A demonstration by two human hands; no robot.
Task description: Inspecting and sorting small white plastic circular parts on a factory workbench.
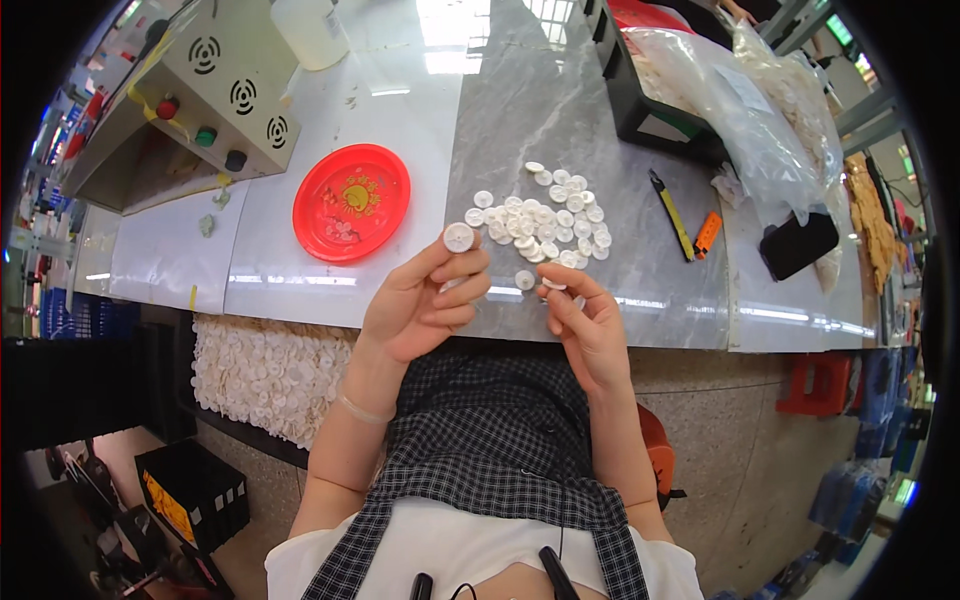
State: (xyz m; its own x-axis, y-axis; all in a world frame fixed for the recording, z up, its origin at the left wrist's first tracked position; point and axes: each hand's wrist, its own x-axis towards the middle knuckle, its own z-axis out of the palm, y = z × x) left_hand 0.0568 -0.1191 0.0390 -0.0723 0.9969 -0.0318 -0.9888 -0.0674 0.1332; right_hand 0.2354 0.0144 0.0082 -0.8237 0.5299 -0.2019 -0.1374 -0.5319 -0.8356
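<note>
Between the thumb and fingers of my left hand (pixel 415 305) is a small round white plastic disc (pixel 459 238), its flat face turned up. My right hand (pixel 592 335) pinches another white disc (pixel 553 285), seen nearly edge-on. Something white also shows by its curled fingers, too small to make out. Just beyond both hands, a loose heap of white discs (pixel 525 220) lies on the grey marbled tabletop (pixel 660 300). One single disc (pixel 525 280) rests apart from the heap, between my hands.
A red plate (pixel 320 215) lies left of the heap. Behind it stand a metal machine (pixel 225 80) with buttons and a white bottle (pixel 310 35). To the right are a yellow cutter (pixel 672 215), an orange tool (pixel 708 236), a phone (pixel 800 246) and a black crate (pixel 650 110) with plastic bags.
</note>
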